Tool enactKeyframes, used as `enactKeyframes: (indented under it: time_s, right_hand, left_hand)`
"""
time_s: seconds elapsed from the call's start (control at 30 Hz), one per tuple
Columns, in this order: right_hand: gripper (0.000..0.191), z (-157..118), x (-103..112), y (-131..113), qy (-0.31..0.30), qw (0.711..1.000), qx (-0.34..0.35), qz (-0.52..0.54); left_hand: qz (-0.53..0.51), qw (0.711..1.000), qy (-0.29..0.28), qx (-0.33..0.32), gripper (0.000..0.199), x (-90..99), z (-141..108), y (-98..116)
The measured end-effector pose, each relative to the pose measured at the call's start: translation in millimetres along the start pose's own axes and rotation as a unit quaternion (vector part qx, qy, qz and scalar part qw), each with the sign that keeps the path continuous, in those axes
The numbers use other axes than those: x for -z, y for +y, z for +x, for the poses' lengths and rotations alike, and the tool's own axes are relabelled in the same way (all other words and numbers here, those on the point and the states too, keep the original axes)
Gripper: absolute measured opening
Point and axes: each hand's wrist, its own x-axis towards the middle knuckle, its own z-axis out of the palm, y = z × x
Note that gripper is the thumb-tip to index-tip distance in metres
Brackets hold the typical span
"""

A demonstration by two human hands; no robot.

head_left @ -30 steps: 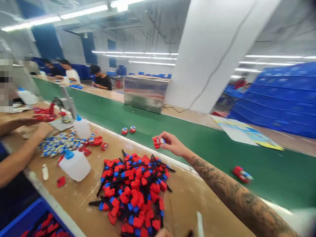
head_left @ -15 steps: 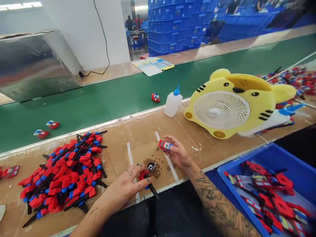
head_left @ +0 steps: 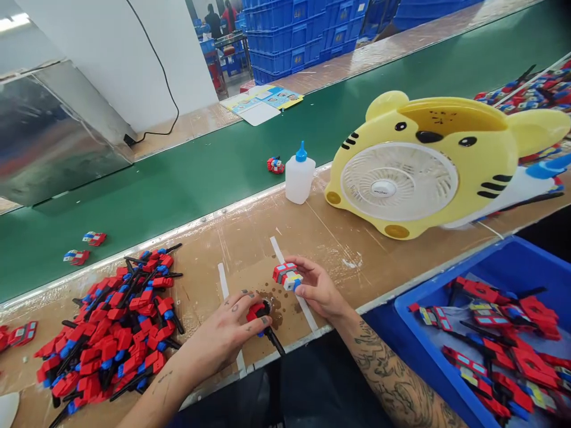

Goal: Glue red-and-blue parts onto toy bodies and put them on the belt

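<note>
My left hand (head_left: 232, 324) is closed on a red toy part (head_left: 255, 311) with a long black rod that points down toward the table edge. That part lies against a small round dark dish (head_left: 267, 306), which it partly covers, and wet spots surround the dish. Just to the right, my right hand (head_left: 319, 288) pinches a small red, white and blue toy vehicle (head_left: 286, 276) between thumb and fingers, held above the table. Left of my left hand spreads a pile of red, blue and black toy parts (head_left: 111, 321).
A white squeeze bottle (head_left: 300, 178) with a blue nozzle stands near the green belt (head_left: 196, 172). A yellow animal-shaped fan (head_left: 401, 172) occupies the right side. At lower right, a blue bin (head_left: 410, 303) contains several toy pieces. More small vehicles (head_left: 77, 257) rest on the belt.
The part in my left hand has shifted up and over the dish, covering more of it. My right hand has turned the vehicle and moved slightly lower and left. The camera view has shifted.
</note>
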Motion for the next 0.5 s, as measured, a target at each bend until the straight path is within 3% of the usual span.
enactKeyframes:
  time_s: [0.1,0.2,0.27,0.33,0.4,0.5]
  right_hand:
    - [0.062,-1,-7,-3,-0.028,0.999,0.004,-0.029]
    - [0.059,0,-15,-3,-0.058,0.997,0.008,-0.054]
    - [0.060,1,-20,-1,-0.071,0.995,0.009,-0.075]
    - [0.060,3,-24,-1,-0.081,0.990,0.014,-0.114]
    - [0.060,5,-29,-4,-0.089,0.978,0.032,-0.188]
    - [0.059,7,-41,-10,-0.088,0.924,0.098,-0.360]
  left_hand:
    - [-0.166,0.975,0.116,0.090,0.041,-6.8,-7,-1]
    - [-0.338,0.888,0.234,0.204,0.037,-15.5,-8,0]
    - [-0.414,0.828,0.287,0.244,0.040,-20.6,-6,1]
    - [-0.457,0.794,0.306,0.257,0.042,-23.9,-4,0]
    - [-0.475,0.781,0.313,0.258,0.042,-25.6,-2,-2]
    - [-0.482,0.766,0.327,0.271,0.041,-28.2,3,-2]
